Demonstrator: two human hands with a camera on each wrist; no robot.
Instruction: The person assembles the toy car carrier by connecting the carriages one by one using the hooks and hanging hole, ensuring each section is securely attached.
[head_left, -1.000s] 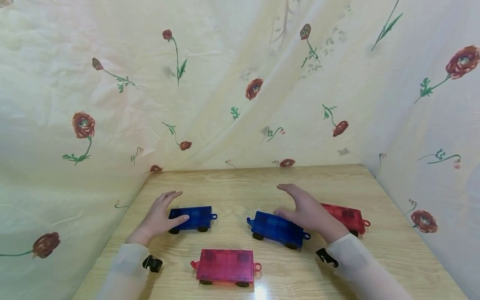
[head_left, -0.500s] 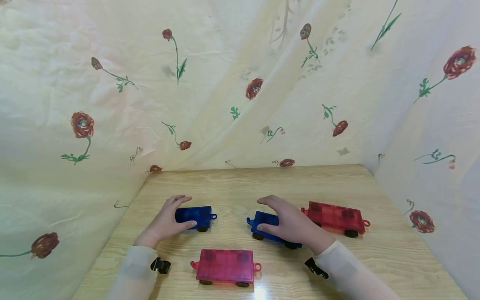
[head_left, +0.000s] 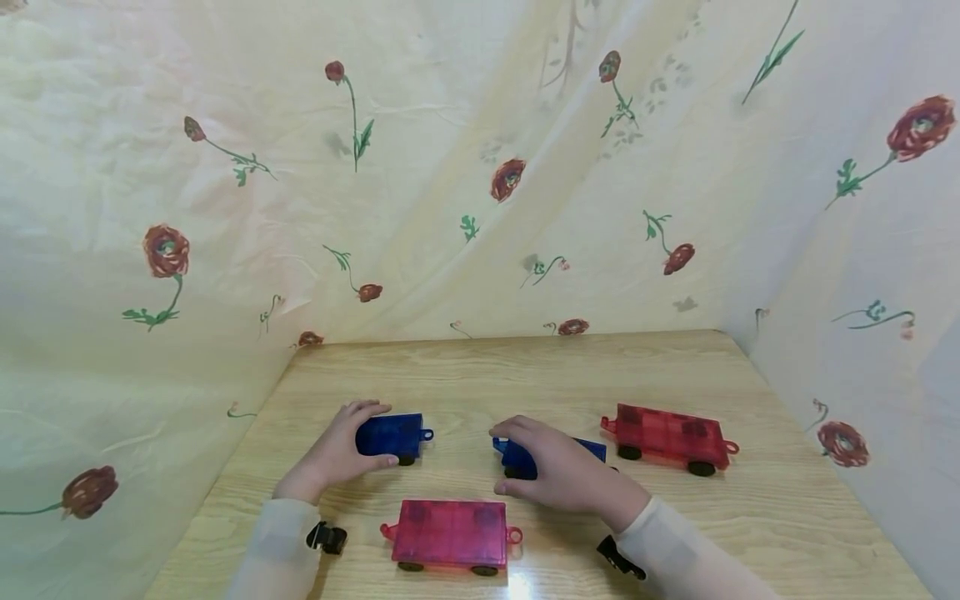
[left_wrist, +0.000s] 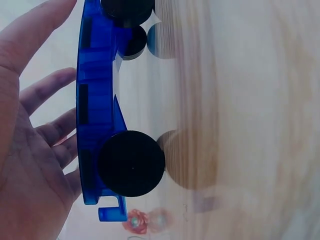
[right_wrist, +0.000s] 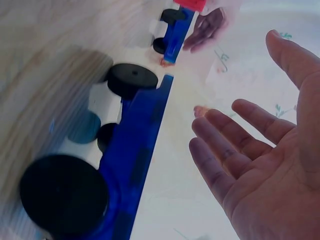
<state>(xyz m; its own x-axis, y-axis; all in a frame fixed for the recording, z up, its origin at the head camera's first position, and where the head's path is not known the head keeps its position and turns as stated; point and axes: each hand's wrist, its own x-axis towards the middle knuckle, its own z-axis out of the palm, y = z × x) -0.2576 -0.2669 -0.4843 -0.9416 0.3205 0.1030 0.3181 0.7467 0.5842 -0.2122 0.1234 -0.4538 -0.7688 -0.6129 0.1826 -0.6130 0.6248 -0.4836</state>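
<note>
A blue translucent toy wagon [head_left: 392, 433] with black wheels stands on the left of the table. My left hand [head_left: 336, 454] is spread over its left end, thumb on the near side and fingers on the far side. In the left wrist view the fingers lie loosely beyond the wagon [left_wrist: 96, 110], and firm contact cannot be made out. My right hand [head_left: 566, 473] hovers over a second blue wagon [head_left: 519, 460], covering its middle. The right wrist view shows the relaxed fingers apart from that wagon [right_wrist: 135, 150].
A pink wagon [head_left: 450, 532] stands at the front, between my forearms. Behind my right hand is a red wagon [head_left: 670, 437], turned slightly. Each wagon has a hook and a ring at its ends. Flowered cloth [head_left: 420, 183] surrounds the wooden table [head_left: 465, 383].
Both hands have come lower over the blue wagons. The left hand moved rightward, the right hand leftward and nearer, uncovering the red wagon. The wagons have stayed in place.
</note>
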